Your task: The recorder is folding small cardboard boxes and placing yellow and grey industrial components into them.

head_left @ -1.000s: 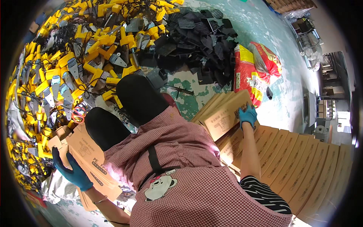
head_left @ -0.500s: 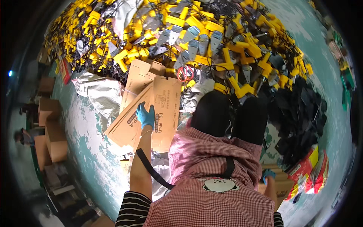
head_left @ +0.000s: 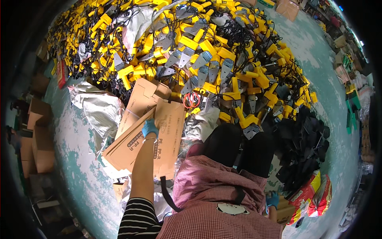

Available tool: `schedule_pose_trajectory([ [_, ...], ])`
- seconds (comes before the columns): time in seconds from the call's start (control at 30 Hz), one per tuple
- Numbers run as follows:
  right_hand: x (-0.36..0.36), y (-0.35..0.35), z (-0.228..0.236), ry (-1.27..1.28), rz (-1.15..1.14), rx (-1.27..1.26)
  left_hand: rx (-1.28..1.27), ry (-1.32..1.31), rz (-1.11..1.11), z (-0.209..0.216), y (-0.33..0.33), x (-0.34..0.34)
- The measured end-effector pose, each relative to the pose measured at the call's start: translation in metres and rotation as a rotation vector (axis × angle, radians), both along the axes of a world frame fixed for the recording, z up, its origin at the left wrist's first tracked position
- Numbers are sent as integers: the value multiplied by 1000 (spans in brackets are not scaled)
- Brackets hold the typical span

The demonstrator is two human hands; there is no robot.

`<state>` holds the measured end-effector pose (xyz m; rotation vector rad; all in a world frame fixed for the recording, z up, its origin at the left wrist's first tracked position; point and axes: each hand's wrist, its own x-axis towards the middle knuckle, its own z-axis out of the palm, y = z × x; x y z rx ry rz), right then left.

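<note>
My left hand (head_left: 150, 128), in a blue glove, is closed at the upper edge of a flattened cardboard box (head_left: 169, 139). That box overlaps other folded cartons (head_left: 126, 145), which lean in a stack to the left of my legs. Low on my right side, my right hand (head_left: 272, 200), also gloved in blue, is beside another cardboard box (head_left: 284, 211). Its fingers look stretched out and hold nothing that I can see; my apron hides part of that arm. Red-handled scissors (head_left: 191, 100) lie just beyond the cartons.
A large heap of yellow-handled tools (head_left: 207, 59) with grey metal plates and black cords spreads ahead of me. Black pieces (head_left: 304, 145) are piled at right, near red and yellow bags (head_left: 318, 199). A white sack (head_left: 97, 105) lies left of the cartons.
My left hand has gone from spread fingers on the carton to closed at its edge. The whole view has shifted, with my legs and the cartons lower in the picture.
</note>
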<state>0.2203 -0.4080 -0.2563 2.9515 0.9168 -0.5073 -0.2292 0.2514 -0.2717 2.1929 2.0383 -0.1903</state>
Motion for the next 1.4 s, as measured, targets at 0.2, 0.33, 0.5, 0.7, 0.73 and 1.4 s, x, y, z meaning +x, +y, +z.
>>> schedule_pose_trajectory([
  [0.2, 22, 145, 112, 62, -268, 884, -45, -794, 142, 97, -61, 9],
  [0.33, -2, 277, 189, 27, 115, 1056, 218, -1272, -483, 226, -104, 84],
  [0.5, -36, 358, 192, 736, 130, 1711, 262, -1162, -1157, 388, -190, 190],
  [0.7, -35, 318, 228, 1224, -32, 1880, -31, -1143, -1244, 387, -252, 231],
  [0.73, -33, 311, 227, 1339, -126, 1941, -96, -1080, -1241, 385, -255, 236],
  [1.4, -84, 280, 243, 1178, -438, 1656, -90, -1503, -484, 259, -237, 257],
])
